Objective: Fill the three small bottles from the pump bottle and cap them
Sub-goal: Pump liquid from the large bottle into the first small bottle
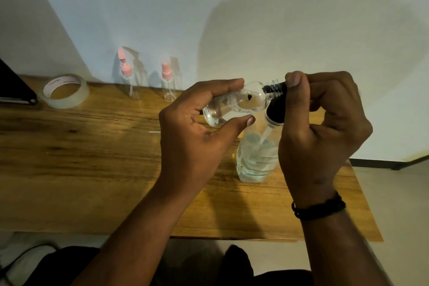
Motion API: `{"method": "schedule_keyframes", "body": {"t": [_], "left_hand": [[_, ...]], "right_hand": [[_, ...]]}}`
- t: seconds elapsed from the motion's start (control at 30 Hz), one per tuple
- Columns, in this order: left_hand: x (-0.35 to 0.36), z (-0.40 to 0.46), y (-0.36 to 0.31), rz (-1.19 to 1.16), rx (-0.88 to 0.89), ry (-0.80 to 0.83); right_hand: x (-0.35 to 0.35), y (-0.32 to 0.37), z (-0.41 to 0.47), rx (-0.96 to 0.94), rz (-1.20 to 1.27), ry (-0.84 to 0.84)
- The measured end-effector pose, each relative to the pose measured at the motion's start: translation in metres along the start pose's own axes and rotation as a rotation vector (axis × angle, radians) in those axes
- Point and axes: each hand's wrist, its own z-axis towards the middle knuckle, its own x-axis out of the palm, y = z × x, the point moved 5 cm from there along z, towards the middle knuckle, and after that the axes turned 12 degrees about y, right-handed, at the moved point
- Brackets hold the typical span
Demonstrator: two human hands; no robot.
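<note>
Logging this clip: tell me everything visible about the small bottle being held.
The small bottle is clear plastic with a threaded neck, tipped nearly sideways above the wooden table. Clear liquid with bubbles sits inside. The left hand pinches its body; the right hand holds something black at its neck.

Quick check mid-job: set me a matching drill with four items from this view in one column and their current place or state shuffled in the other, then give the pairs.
Items
1. small clear bottle
2. pump bottle
3. roll of clear tape
4. two pink-topped small bottles

Places or states
A. lying flat on the table's far left part
B. standing at the back by the wall
C. held tilted on its side in the left hand, neck toward the right hand
D. standing on the table below the right hand, part full of clear liquid

Pairs: 1-C, 2-D, 3-A, 4-B
</note>
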Motion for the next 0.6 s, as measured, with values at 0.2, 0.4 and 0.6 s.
{"method": "schedule_keyframes", "body": {"t": [0.2, 0.4, 0.6], "left_hand": [[0.0004, 0.0003, -0.0025, -0.007, 0.01, -0.006], [-0.0012, -0.0005, 0.0018, -0.025, -0.008, -0.01], [-0.001, -0.0004, 0.0016, -0.05, -0.009, -0.011]], "right_hand": [[-0.0017, 0.0039, 0.0033, -0.019, -0.01, -0.002], [0.002, 0.0042, -0.0008, -0.027, -0.002, -0.006], [0.0009, 0.008, 0.0034, -0.036, -0.029, 0.002]]}}
